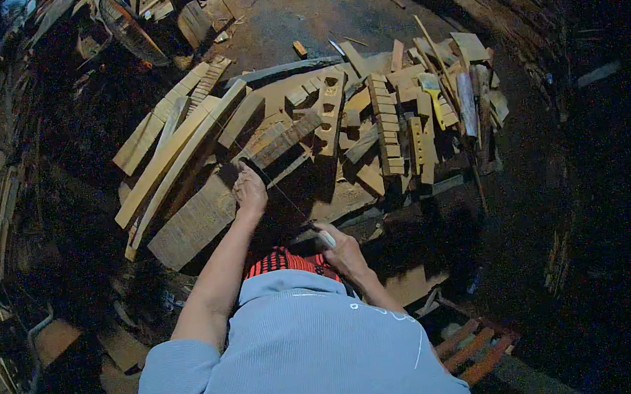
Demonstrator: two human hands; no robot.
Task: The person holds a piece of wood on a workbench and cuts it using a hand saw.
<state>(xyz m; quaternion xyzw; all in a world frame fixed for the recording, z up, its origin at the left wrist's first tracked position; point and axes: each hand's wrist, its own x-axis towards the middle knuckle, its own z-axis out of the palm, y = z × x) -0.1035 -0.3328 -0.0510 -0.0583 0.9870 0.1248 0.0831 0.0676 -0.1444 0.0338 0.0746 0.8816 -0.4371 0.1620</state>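
My left hand (251, 191) is closed at the near left end of a dark, striped wooden block (285, 140), its fingers pressed together there. In front of my body, my right hand (346, 254) is wrapped round a pale handle (326, 239). A thin, straight rod or blade (287, 198) runs from that handle up and left past the block; its exact kind is too fine to tell. Deep shadow hides the space between my hands. Beneath my left wrist lies a wide rough plank (194, 223).
Long pale boards (181, 161) lie slanted at the left of the bench. Across it are a board with cut-out holes (331, 111), a notched strip (385, 124), a yellow-handled brush (434, 96) and several offcuts. A slatted reddish wooden piece (478, 351) stands at lower right.
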